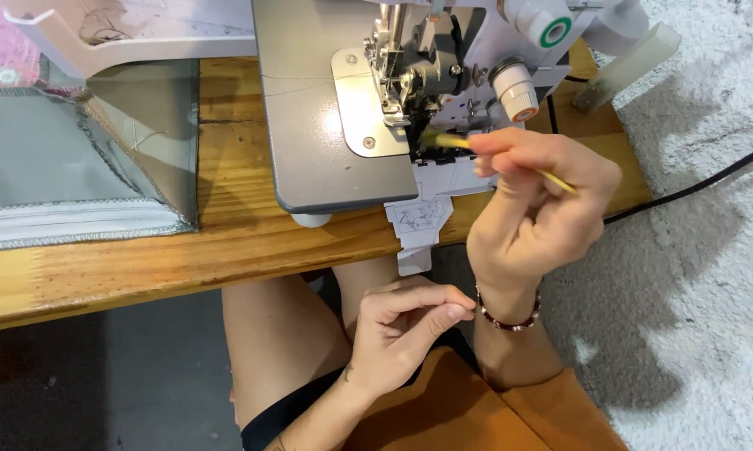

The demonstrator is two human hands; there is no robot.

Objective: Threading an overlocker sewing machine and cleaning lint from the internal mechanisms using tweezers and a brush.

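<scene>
— Head view first: what sits around the hands?

— A grey and white overlock sewing machine (351,100) fills the upper middle of the frame, standing on a wooden worktop (226,242). Its presser foot and needle area (393,79) is at top centre, a white knob with an orange band (514,90) just right of it. A small white flap with a diagram (416,230) hangs open below the machine's front edge. Grey fabric with stitched edges (59,175) lies at the left. A black cable (694,188) runs over pale carpet at the right.

— Anything in the way?

— The right hand (531,213) covers part of the machine's lower front, so the opening behind it is mostly hidden.

— And the tool?

— A thin yellow stick-like tool (451,142), blurred, held in the right hand's grip, pinched by the fingertips; its tip points left to just below the presser foot, its other end sticks out right of the fingers.

— The other hand?

— The left hand (401,330), lower centre above the lap, has thumb and forefinger pressed together; whether it holds a thread I cannot tell.
</scene>
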